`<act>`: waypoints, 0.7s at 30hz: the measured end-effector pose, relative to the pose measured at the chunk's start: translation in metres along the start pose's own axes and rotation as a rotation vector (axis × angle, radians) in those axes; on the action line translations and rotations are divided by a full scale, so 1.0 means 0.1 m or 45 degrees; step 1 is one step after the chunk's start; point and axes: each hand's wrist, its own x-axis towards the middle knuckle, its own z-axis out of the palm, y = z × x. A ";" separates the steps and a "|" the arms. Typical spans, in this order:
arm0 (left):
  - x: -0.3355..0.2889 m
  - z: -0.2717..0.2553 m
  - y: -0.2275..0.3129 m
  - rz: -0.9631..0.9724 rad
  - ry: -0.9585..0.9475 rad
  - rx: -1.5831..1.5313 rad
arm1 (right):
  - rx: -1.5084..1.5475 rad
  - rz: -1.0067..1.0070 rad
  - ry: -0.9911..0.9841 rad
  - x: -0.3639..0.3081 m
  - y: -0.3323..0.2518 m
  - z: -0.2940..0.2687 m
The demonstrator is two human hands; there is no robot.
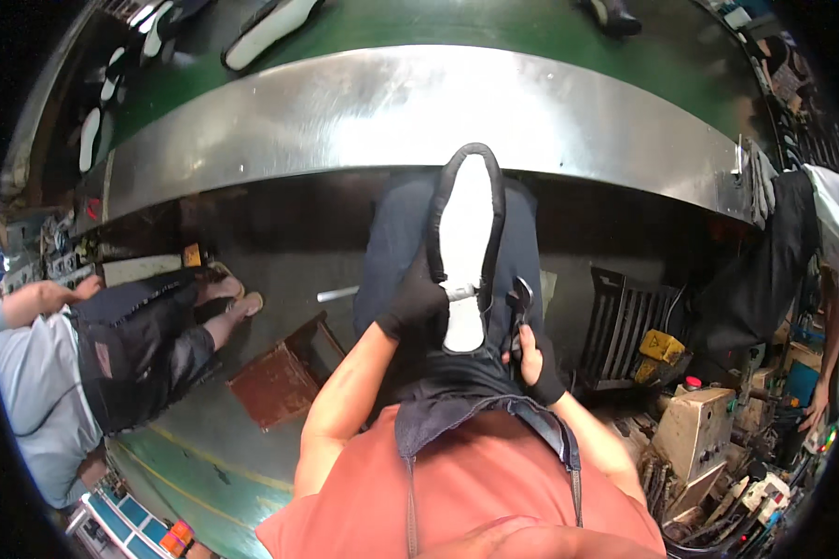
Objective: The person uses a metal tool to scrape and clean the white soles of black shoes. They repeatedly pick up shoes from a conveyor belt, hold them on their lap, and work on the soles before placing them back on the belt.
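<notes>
A dark shoe upper point(467, 219) lies sole side up over my lap, its white insole board facing up and its black edge folded around the rim. My left hand point(418, 300), in a black fingerless glove, is closed on the shoe's left side, with a finger across the white board near the lower end. To the right of the shoe, my right hand point(535, 361), also in a black glove, is closed around pincers point(524, 296) with a curved metal head. The pincers are apart from the shoe. Part of their handles is hidden by my fingers.
Ahead runs a metal ledge point(345, 112) beside a green conveyor belt point(475, 23) carrying several shoes. A wooden stool point(284, 373) stands at left, near a seated person point(56, 373). At right are a black slatted crate point(615, 326) and a machine box point(694, 429).
</notes>
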 end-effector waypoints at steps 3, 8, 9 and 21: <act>0.65 0.01 0.69 0.284 -0.014 -0.128 | 0.139 0.044 0.042 0.10 0.04 0.01; 1.71 0.11 1.44 0.599 0.011 -0.511 | 0.074 0.082 -0.076 0.17 0.00 -0.02; 1.70 0.17 1.47 0.769 -0.020 -0.223 | 0.018 0.099 -0.090 0.19 0.04 -0.04; 0.26 -0.30 -0.09 0.893 -0.066 1.322 | 0.147 0.014 -0.103 0.21 0.09 -0.06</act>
